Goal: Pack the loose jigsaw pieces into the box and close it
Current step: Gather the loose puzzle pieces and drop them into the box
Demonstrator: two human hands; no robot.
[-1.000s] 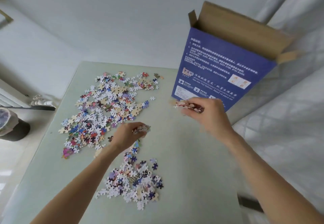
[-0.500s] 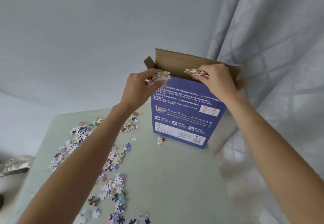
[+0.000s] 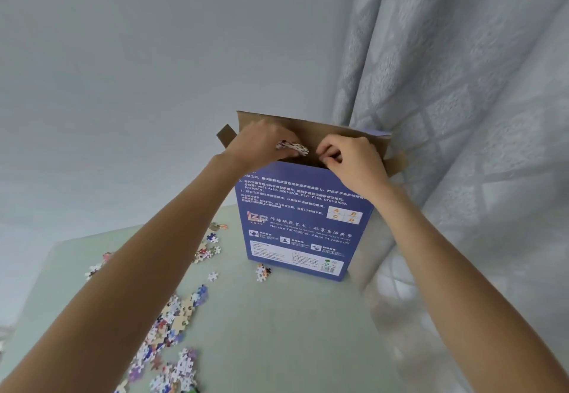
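A blue jigsaw box (image 3: 297,226) stands upright on the pale green table (image 3: 277,337), its brown top flaps open. My left hand (image 3: 258,145) grips a small bunch of jigsaw pieces (image 3: 292,147) right over the box's opening. My right hand (image 3: 354,160) hovers over the same opening with its fingers curled downward; no pieces show between them. Loose jigsaw pieces (image 3: 172,328) lie scattered on the table's left side, partly hidden by my left forearm. A few pieces (image 3: 262,272) sit at the box's front corner.
A grey patterned curtain (image 3: 462,121) hangs directly behind and to the right of the box, touching the table's right edge. A plain wall fills the back. More stray pieces (image 3: 209,246) lie left of the box.
Both hands rose from the table with pieces and reached the box's top. My right hand no longer shows the pieces it carried. The view tilted up toward the box.
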